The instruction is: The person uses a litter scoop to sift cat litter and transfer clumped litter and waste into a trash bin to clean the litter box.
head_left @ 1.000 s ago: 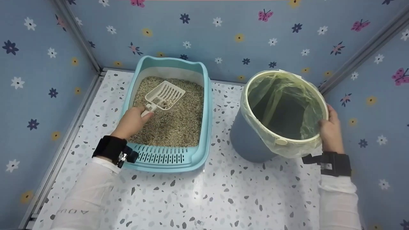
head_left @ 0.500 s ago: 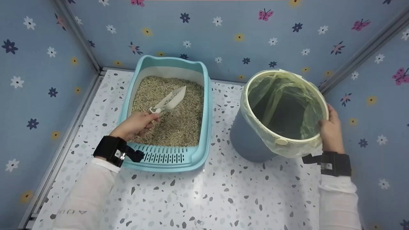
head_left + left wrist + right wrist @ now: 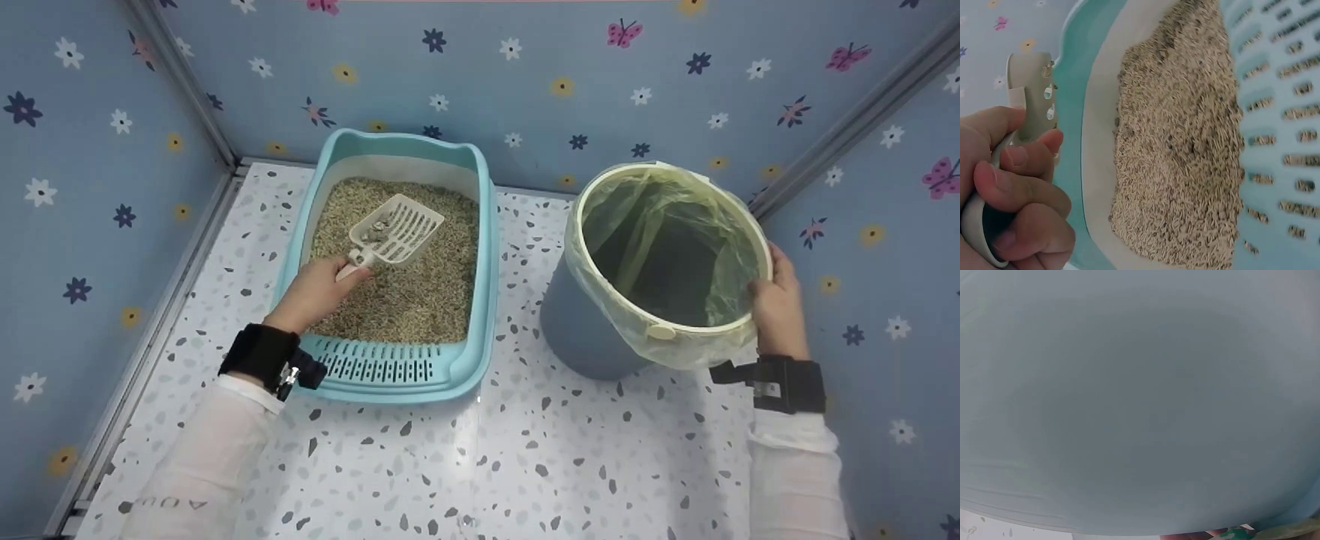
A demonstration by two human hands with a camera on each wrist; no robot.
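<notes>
My left hand (image 3: 315, 292) grips the handle of a cream slotted litter scoop (image 3: 409, 232), held over the litter box with its bowl facing up. A few small clumps (image 3: 379, 227) lie in the bowl near the handle. In the left wrist view, curled fingers (image 3: 1033, 194) wrap round the scoop's handle. Tan pellet litter (image 3: 420, 300) fills the turquoise litter box (image 3: 487, 255). On the right, my right hand (image 3: 780, 311) grips the rim of a blue bin (image 3: 585, 322), which leans. A thin yellow bag (image 3: 645, 341) lines it, folded over the rim.
A perforated step (image 3: 382, 367) forms the box's front. Flower-patterned walls (image 3: 480, 90) stand close behind and at both sides. Speckled white floor (image 3: 517, 450) runs between box and bin and in front. The bin's grey-blue surface (image 3: 1145, 399) fills most of the right wrist view.
The scoop, face up a second ago, was turned on its edge and is now face up again, slightly farther right. Clumps now lie near its handle end. The right hand and bin stay put.
</notes>
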